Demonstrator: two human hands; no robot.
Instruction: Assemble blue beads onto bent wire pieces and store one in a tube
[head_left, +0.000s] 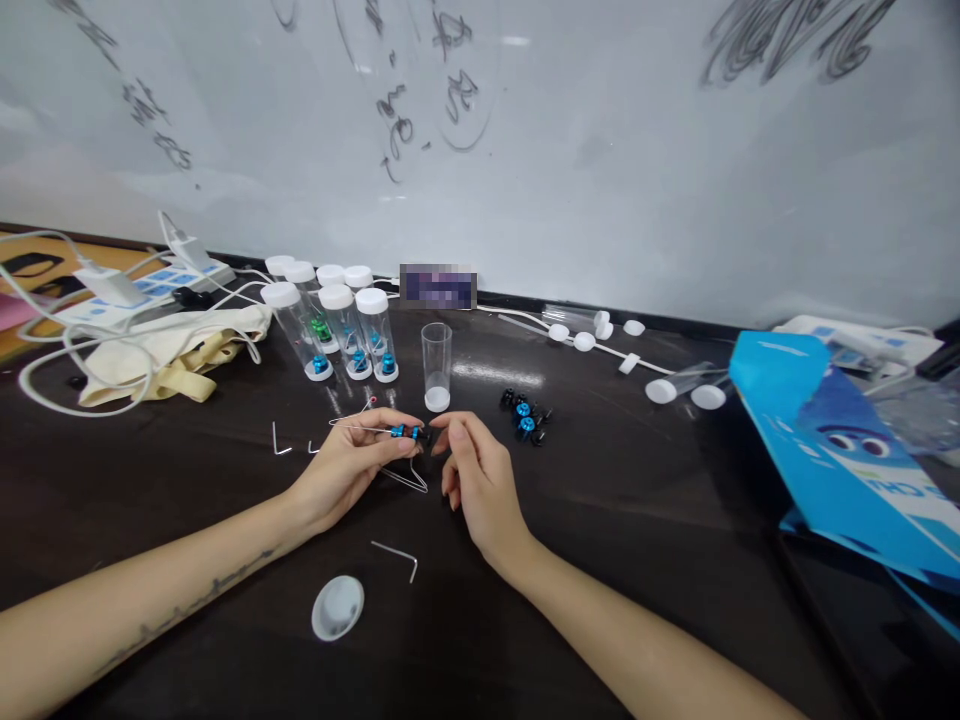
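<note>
My left hand (341,465) is closed around a small blue-and-black spool-shaped part (406,433), held between thumb and fingers. Thin bent wire (409,482) shows below the fingers, and another length sticks out to the left with a red tip. My right hand (480,480) is just right of the part's black end, its fingers loosely curved and apart, with nothing visible in them. Just beyond the hands stands a clear tube (437,358) on a white base. More blue and black parts (526,420) lie to the right.
Several white-capped tubes (373,320) holding coloured parts stand at back left. Hex keys (397,552) and a small white dish (337,608) lie nearer me. Loose white caps (583,342) and lying tubes (679,382) are at back right, by a blue bag (832,450).
</note>
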